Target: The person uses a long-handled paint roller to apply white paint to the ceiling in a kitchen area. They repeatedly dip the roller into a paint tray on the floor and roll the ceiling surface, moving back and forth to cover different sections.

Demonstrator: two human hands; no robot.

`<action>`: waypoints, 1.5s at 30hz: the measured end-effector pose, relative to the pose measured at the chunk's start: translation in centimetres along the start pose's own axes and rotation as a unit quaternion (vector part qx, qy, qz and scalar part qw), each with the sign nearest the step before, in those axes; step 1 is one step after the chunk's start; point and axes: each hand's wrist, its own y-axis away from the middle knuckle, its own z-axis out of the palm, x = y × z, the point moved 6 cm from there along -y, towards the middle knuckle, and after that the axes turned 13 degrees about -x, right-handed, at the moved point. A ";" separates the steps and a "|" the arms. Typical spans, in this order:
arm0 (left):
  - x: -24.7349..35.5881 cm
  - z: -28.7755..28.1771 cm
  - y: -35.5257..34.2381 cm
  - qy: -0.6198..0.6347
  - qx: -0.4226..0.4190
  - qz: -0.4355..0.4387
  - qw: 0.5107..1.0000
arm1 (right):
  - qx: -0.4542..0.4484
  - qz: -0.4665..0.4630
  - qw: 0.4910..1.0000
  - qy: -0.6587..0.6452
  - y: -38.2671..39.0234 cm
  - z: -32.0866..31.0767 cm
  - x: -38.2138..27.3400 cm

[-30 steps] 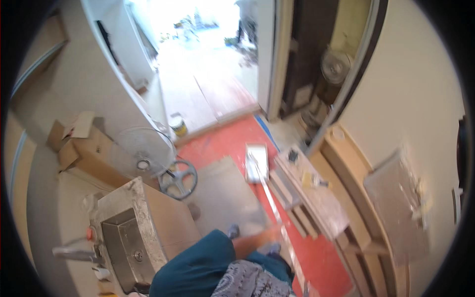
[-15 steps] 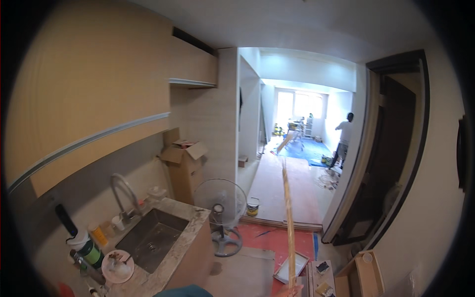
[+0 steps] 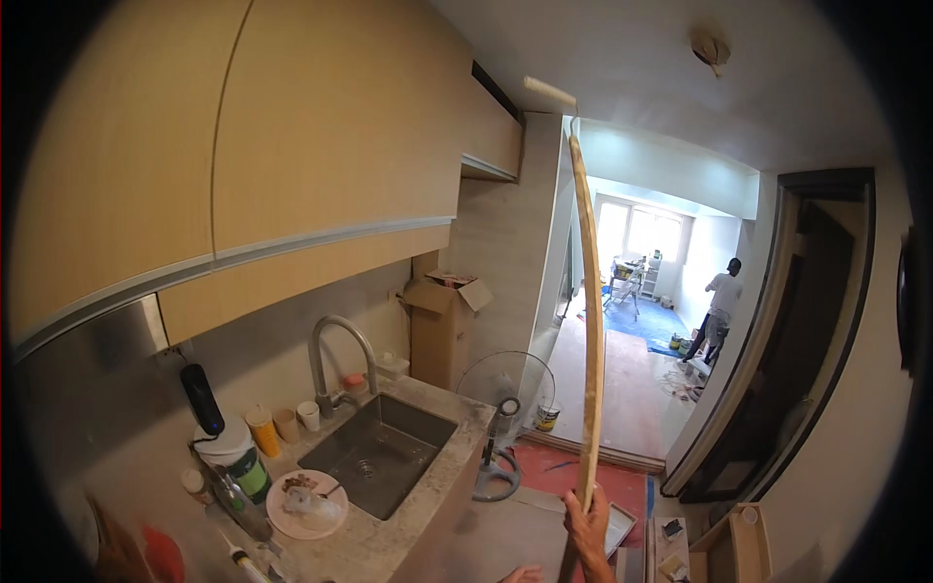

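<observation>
Gripping pole (image 3: pixel 587 321): right hand (image 3: pixel 587 517) closed | left hand (image 3: pixel 525 574) at edge, grip unclear | one brown box (image 3: pixel 443 325) | three cups (image 3: pixel 285 425) on desk (image 3: pixel 408 525)

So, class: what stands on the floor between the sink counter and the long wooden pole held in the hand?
In the head view, a pedestal fan stands between the counter and the pole.

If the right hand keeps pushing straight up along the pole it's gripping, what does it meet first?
Probably the ceiling: the right hand grips the long wooden pole, whose paint roller sits right at it. Depth is unclear, so contact is uncertain.
</observation>
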 end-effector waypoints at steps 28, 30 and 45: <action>11.9 -17.5 39.5 -0.344 0.296 0.010 0.891 | -0.094 -0.211 0.970 -0.077 1.8 39.8 -21.9; 13.7 -17.5 40.7 -0.309 0.293 0.045 0.904 | -0.083 -0.226 0.968 -0.072 2.5 40.8 -22.8; 22.8 -19.8 34.7 -0.269 0.252 0.184 0.911 | -0.077 -0.233 0.965 -0.088 -6.1 40.9 -25.3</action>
